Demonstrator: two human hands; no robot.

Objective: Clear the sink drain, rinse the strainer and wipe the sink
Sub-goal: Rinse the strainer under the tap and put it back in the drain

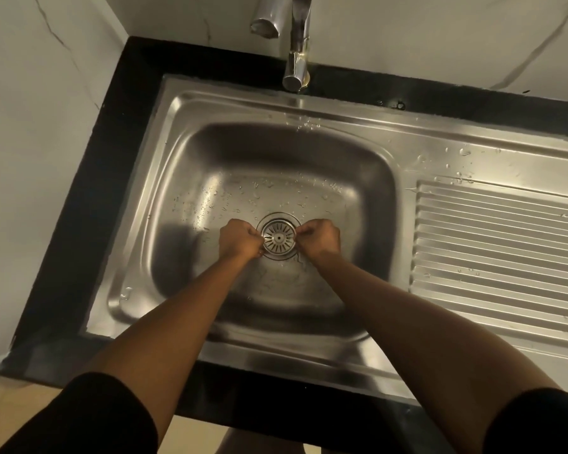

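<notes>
Now the strainer [279, 238], small, light, stiff and likely slippery w/ water, is pinched at its two side edges by left hand [239, 239] & right hand [320, 240], fingers closed tight, mid sink [309, 152] bottom.

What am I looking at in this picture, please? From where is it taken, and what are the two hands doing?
There is no machine here. A person wears a camera on the head, so you look down along both arms. Below is a steel sink with a ribbed draining board and a tap. Water drops lie in the basin. The left hand and right hand pinch opposite edges of the round drain strainer, which sits at the drain.
</notes>
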